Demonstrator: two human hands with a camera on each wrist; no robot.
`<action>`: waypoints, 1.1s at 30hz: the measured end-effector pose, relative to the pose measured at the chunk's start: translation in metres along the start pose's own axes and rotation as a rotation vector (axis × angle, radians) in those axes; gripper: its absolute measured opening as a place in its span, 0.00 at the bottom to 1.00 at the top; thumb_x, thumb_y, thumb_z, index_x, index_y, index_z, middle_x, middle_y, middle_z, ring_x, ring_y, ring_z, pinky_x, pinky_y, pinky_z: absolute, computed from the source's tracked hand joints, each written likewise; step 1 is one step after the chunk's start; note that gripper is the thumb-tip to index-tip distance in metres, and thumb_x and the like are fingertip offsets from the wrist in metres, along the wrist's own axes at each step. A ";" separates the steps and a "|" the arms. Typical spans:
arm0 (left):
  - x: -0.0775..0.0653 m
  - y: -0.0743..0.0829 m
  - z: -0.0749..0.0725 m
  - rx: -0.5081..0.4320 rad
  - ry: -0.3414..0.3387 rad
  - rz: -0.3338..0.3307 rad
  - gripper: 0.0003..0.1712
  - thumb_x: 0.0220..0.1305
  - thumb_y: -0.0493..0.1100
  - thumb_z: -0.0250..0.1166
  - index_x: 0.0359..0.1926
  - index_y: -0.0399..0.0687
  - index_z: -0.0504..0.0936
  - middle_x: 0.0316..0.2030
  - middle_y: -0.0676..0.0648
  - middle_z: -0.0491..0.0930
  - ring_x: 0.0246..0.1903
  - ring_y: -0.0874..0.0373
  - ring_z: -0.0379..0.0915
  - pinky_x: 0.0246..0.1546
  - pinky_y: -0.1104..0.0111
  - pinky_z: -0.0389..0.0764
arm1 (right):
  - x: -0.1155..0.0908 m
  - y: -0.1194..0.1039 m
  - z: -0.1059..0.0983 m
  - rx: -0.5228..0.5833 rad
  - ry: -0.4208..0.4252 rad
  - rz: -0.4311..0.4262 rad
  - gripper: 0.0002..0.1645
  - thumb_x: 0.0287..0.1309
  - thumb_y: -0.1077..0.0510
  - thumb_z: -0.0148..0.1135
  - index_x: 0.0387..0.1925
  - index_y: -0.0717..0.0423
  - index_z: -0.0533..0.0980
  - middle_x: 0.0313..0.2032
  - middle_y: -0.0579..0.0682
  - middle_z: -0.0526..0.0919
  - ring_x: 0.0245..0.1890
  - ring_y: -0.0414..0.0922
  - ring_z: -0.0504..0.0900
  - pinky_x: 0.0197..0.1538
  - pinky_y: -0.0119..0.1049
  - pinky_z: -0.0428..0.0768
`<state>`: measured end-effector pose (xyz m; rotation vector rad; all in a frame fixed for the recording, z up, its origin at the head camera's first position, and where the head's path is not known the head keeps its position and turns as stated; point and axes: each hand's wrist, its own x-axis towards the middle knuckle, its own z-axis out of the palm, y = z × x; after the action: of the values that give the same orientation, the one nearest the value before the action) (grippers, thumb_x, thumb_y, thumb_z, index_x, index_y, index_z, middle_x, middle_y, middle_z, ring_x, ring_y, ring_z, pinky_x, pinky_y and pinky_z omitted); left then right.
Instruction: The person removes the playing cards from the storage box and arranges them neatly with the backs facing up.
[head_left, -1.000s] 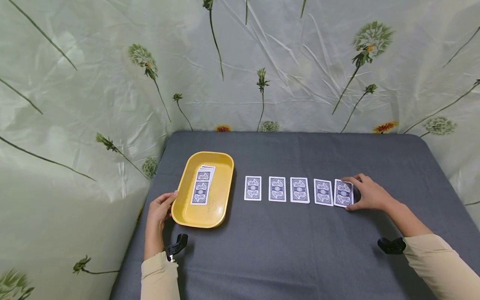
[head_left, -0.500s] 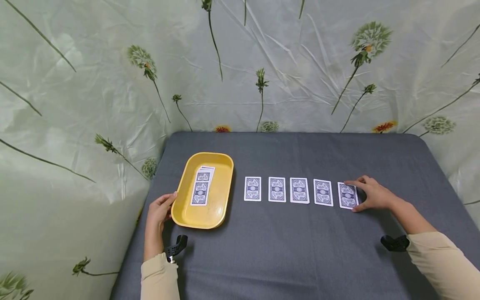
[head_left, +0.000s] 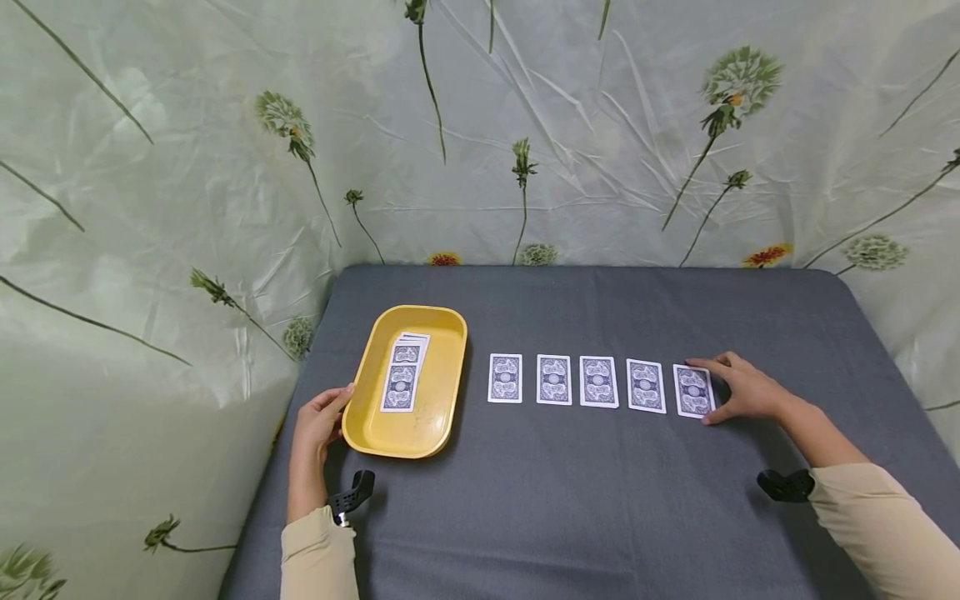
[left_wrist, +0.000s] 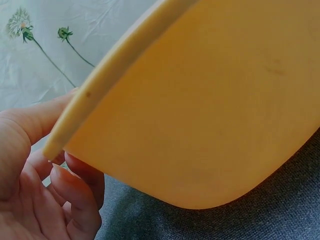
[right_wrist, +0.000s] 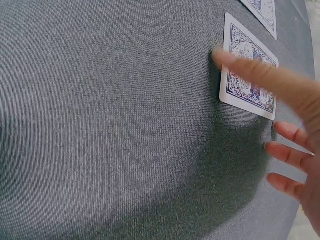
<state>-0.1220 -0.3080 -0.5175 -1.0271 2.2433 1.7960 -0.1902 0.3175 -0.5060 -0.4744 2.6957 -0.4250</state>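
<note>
With thumb above and fingers curled beneath, my left hand [head_left: 315, 423] holds the left rim of a yellow tray [head_left: 435, 417]. In the left wrist view the tray's outer wall [left_wrist: 200, 115] fills most of the picture. Inside the tray lie overlapping face-down playing cards [head_left: 399, 385]. My right hand [head_left: 750, 392] spans the rightmost playing card [head_left: 693, 392], a finger at its far edge and the thumb at its near edge. That card lies face down on the grey cloth. The right wrist view shows the thumb [right_wrist: 260, 72] across the card's patterned back.
Several more face-down cards form a row to the left, from the card nearest the tray [head_left: 506, 378] to the one beside my right hand's card [head_left: 646, 386]. A grey cloth [head_left: 555, 500] covers the table. Behind it hangs a flower-printed curtain [head_left: 600, 125].
My right hand has slid the rightmost card to the right, opening a gap from its neighbour, then back very slightly left. The left hand and tray stay put.
</note>
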 end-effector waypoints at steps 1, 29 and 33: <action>0.000 0.000 0.000 0.002 -0.002 0.000 0.27 0.53 0.60 0.65 0.42 0.44 0.77 0.22 0.59 0.74 0.19 0.67 0.70 0.18 0.75 0.70 | 0.000 -0.001 0.000 -0.019 0.016 0.001 0.59 0.28 0.32 0.73 0.61 0.57 0.63 0.48 0.66 0.66 0.44 0.62 0.71 0.39 0.56 0.71; 0.000 0.001 0.000 -0.009 -0.001 -0.006 0.31 0.55 0.60 0.64 0.48 0.40 0.76 0.28 0.57 0.74 0.23 0.65 0.71 0.23 0.73 0.74 | 0.094 -0.158 0.013 -0.049 0.432 -0.258 0.37 0.40 0.33 0.67 0.51 0.49 0.75 0.42 0.54 0.73 0.33 0.50 0.72 0.34 0.45 0.70; 0.000 0.001 0.001 -0.027 -0.002 0.001 0.28 0.54 0.59 0.65 0.44 0.40 0.77 0.28 0.56 0.74 0.23 0.64 0.72 0.24 0.72 0.75 | 0.109 -0.197 0.022 -0.012 0.413 -0.318 0.37 0.41 0.32 0.66 0.50 0.48 0.75 0.41 0.52 0.74 0.29 0.46 0.71 0.30 0.41 0.70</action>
<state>-0.1229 -0.3069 -0.5168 -1.0280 2.2252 1.8318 -0.2242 0.0949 -0.4893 -0.9138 3.0219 -0.6565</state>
